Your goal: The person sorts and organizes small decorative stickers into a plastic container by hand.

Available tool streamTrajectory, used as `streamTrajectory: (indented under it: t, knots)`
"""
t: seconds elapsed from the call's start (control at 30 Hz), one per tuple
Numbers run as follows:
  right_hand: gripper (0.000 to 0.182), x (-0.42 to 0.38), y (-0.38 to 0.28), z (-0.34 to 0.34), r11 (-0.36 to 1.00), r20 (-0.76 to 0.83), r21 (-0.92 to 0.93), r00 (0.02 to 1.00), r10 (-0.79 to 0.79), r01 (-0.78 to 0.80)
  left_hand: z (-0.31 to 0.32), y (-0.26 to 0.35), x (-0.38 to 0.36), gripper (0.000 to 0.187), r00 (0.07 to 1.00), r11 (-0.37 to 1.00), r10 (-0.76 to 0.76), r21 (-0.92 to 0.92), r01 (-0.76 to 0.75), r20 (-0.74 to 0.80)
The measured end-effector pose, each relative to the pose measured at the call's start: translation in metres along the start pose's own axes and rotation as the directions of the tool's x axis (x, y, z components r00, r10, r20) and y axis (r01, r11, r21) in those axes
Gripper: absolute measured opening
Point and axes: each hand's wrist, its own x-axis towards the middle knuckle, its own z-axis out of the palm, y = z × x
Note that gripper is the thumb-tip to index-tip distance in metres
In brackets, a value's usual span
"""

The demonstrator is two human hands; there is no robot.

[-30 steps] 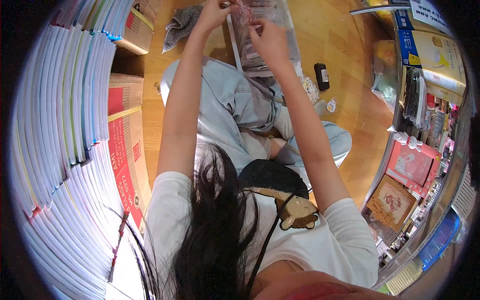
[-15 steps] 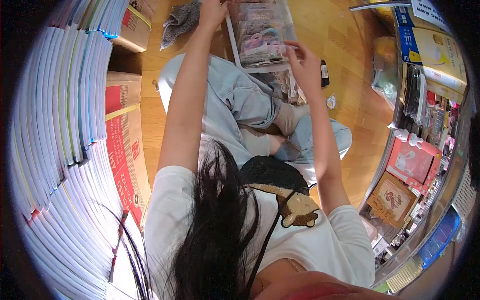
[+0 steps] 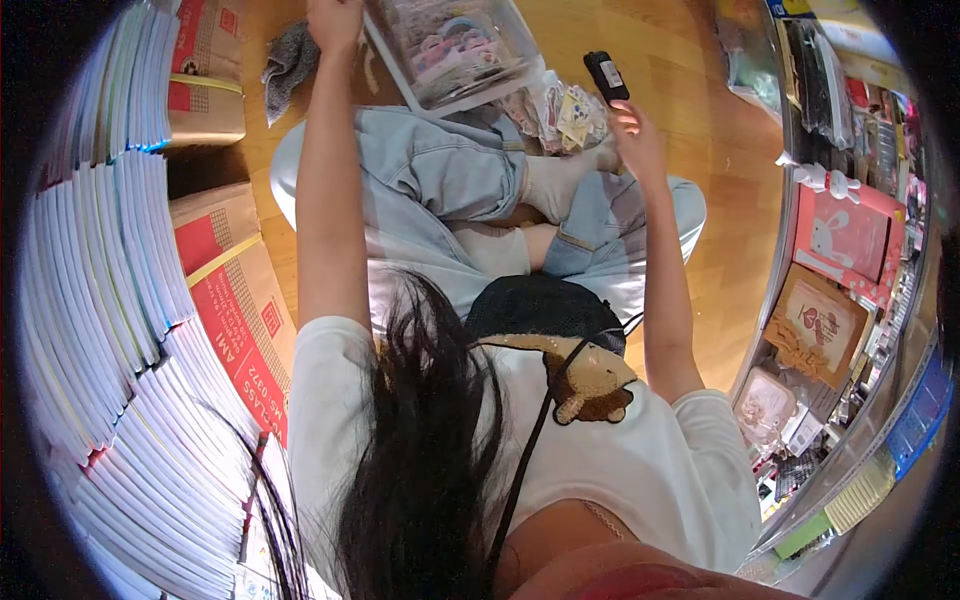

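At the top edge my left hand (image 3: 335, 22) is partly cut off, beside the upper left rim of a clear plastic tray (image 3: 408, 92). Its fingers look bent, but whether they grip the rim cannot be seen. Inside the tray lie packets with pink and blue pieces (image 3: 462, 48). My right hand (image 3: 640, 145) reaches low over the floor with its fingers curled down. It is just below a black handheld device (image 3: 605, 76) and right of a pile of small clear packets and stickers (image 3: 572, 115). What lies under its fingertips is hidden.
A grey cloth (image 3: 290, 65) lies left of the tray. Tall stacks of notebooks (image 3: 95, 270) and red-and-brown cartons (image 3: 235, 310) line the left side. On the right stands a shelf with a pink bunny frame (image 3: 845, 235) and a brown frame (image 3: 815, 325). My crossed legs (image 3: 430, 165) fill the middle.
My right hand has left the tray's right corner and moved down to the floor near the black device. A round sticker there is now covered from view. The whole view has turned.
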Motion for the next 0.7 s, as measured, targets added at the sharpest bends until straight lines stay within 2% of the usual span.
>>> streamTrajectory:
  t: [0.03, 0.07, 0.13, 0.17, 0.23, 0.27, 0.3, 0.33, 0.37, 0.4, 0.43, 0.47, 0.53, 0.57, 0.6, 0.67, 0.7]
  knots:
    - [0.038, -0.001, -0.003, 0.005, 0.998, 0.024, -0.062, 1.000, 0.000, 0.001, 0.001, -0.002, 0.004, 0.033, 0.998, 0.997, -0.061, -0.042, 0.060, -0.022]
    - [0.042, -0.003, -0.006, 0.013, 0.974, -0.011, -0.178, 0.990, -0.144, 0.140, -0.001, -0.007, 0.006, 0.029, 0.998, 0.987, -0.066, -0.150, 0.063, -0.015]
    - [0.050, -0.007, -0.005, 0.030, 0.830, -0.026, -0.408, 0.904, -0.427, 0.380, -0.010, -0.004, 0.007, 0.024, 0.997, 0.931, -0.076, -0.358, 0.072, 0.002]
    - [0.050, -0.009, -0.003, 0.031, 0.819, 0.015, -0.429, 0.909, -0.416, 0.382, -0.015, -0.003, 0.003, 0.027, 0.999, 0.954, -0.027, -0.298, 0.019, -0.024]
    - [0.051, -0.009, -0.005, 0.038, 0.787, 0.102, -0.463, 0.907, -0.409, 0.407, -0.023, -0.001, 0.000, 0.026, 0.998, 0.918, -0.051, -0.391, 0.059, 0.031]
    - [0.050, -0.007, -0.006, 0.039, 0.839, 0.129, -0.427, 0.941, -0.313, 0.338, -0.030, -0.002, -0.001, 0.025, 0.996, 0.898, -0.067, -0.433, 0.082, 0.051]
    - [0.048, -0.006, -0.005, 0.037, 0.880, 0.163, -0.396, 0.963, -0.215, 0.263, -0.042, 0.011, -0.006, 0.023, 0.964, 0.816, -0.210, -0.513, 0.265, 0.163]
    - [0.047, -0.007, -0.007, 0.032, 0.911, 0.199, -0.369, 0.973, -0.114, 0.182, -0.050, 0.018, -0.007, 0.022, 0.945, 0.753, -0.262, -0.571, 0.326, 0.194]
    - [0.040, -0.010, -0.009, 0.026, 0.960, 0.158, -0.252, 0.984, -0.083, 0.122, -0.056, 0.023, -0.007, 0.022, 0.923, 0.679, -0.307, -0.626, 0.382, 0.231]
    - [0.038, -0.012, -0.015, 0.018, 0.968, 0.086, -0.240, 0.995, -0.054, 0.073, -0.061, 0.030, -0.009, 0.021, 0.898, 0.595, -0.346, -0.676, 0.435, 0.273]
    - [0.037, -0.012, -0.021, 0.010, 0.974, 0.015, -0.225, 1.000, -0.024, 0.027, -0.067, 0.043, -0.014, 0.019, 0.886, 0.537, -0.389, -0.719, 0.441, 0.253]
    - [0.036, -0.009, -0.025, 0.004, 0.978, -0.053, -0.209, 0.999, 0.007, -0.018, -0.068, 0.042, -0.013, 0.020, 0.889, 0.612, -0.347, -0.646, 0.457, 0.300]
    - [0.034, 0.011, -0.023, -0.006, 0.995, -0.108, -0.058, 0.991, 0.073, -0.080, -0.071, 0.034, -0.013, 0.021, 0.872, 0.746, -0.280, -0.481, 0.461, 0.401]
    - [0.033, 0.020, -0.023, -0.008, 0.994, -0.128, 0.018, 0.986, 0.110, -0.109, -0.054, 0.011, -0.012, 0.026, 0.933, 0.847, -0.039, -0.483, 0.220, 0.357]
    - [0.033, 0.026, -0.038, -0.009, 0.983, -0.116, 0.165, 0.989, 0.096, -0.076, -0.045, -0.003, -0.005, 0.031, 0.885, 0.965, -0.072, -0.193, 0.179, 0.460]
    - [0.033, 0.039, -0.095, -0.014, 0.894, -0.099, 0.448, 0.993, 0.069, -0.018, -0.027, -0.006, -0.009, 0.031, 0.947, 0.998, -0.043, 0.060, 0.025, 0.318]
    - [0.033, 0.045, -0.118, -0.013, 0.874, -0.094, 0.484, 0.996, 0.003, 0.043, -0.016, -0.013, -0.009, 0.031, 0.958, 0.996, -0.069, 0.080, 0.049, 0.277]
